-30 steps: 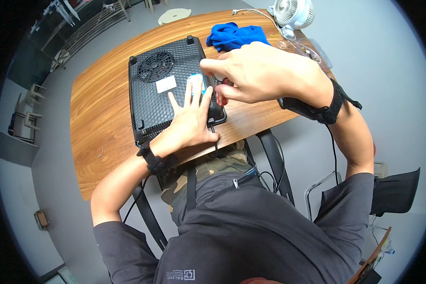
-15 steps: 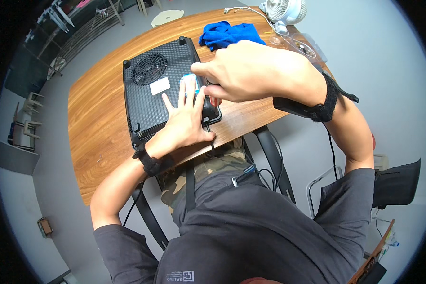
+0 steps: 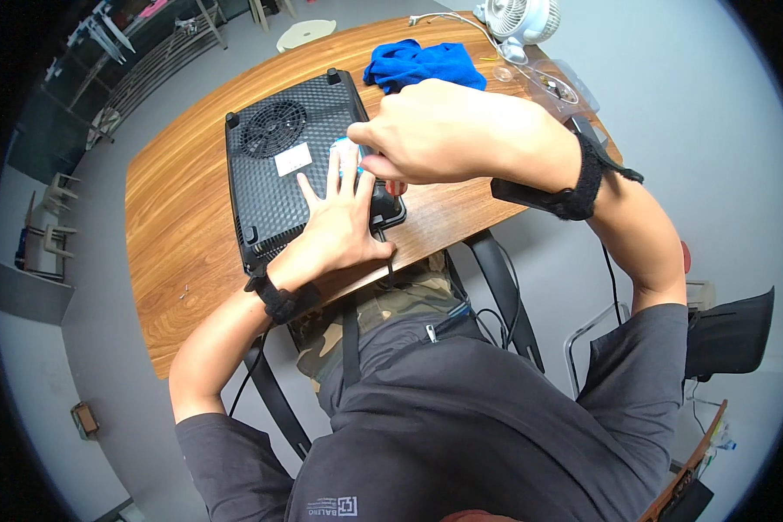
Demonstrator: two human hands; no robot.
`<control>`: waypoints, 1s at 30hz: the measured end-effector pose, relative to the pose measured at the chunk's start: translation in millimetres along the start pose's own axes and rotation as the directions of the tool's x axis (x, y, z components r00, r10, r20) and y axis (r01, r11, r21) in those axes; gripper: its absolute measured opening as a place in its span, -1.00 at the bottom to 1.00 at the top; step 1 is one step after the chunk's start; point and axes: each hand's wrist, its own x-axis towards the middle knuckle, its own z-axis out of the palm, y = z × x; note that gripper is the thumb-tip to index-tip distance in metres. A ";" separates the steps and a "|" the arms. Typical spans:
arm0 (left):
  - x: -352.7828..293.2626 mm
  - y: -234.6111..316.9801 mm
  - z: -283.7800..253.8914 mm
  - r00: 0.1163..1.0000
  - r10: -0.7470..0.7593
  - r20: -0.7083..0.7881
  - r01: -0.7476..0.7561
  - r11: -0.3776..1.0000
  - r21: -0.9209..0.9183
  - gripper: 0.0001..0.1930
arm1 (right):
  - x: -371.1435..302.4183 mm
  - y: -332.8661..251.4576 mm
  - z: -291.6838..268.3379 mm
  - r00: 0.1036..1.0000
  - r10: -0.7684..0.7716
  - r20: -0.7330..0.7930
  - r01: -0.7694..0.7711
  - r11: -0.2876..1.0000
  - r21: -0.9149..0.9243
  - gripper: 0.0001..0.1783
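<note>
A black induction cooker (image 3: 261,196) lies bottom up on the wooden table, its round fan grille (image 3: 274,129), corner feet and white label (image 3: 293,159) showing. My left hand (image 3: 339,222) rests flat on its near right part with the fingers spread, the fingertips beside a blue-and-white sticker (image 3: 337,146). Over the cooker's right edge, my right hand (image 3: 418,130) is closed round a screwdriver (image 3: 397,187); only part of its red handle shows below the fingers. Its tip is hidden. A black cord runs out beneath my left thumb.
A crumpled blue cloth (image 3: 422,65) lies beyond my right hand. At the far right stand a white fan (image 3: 522,19) with its cable and a clear plastic tray (image 3: 552,85) of small parts. Small screws (image 3: 184,292) lie on the table's left (image 3: 170,244).
My right hand and wrist have shifted slightly left, with the wrist turned a little. My left hand stays pressed on the cooker.
</note>
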 end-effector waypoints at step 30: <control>0.8 2.1 -1.1 1.000 -0.008 0.016 0.008 1.000 -0.007 0.35 | -0.2 -6.3 4.3 0.995 0.069 0.067 -0.072 0.996 0.044 -0.73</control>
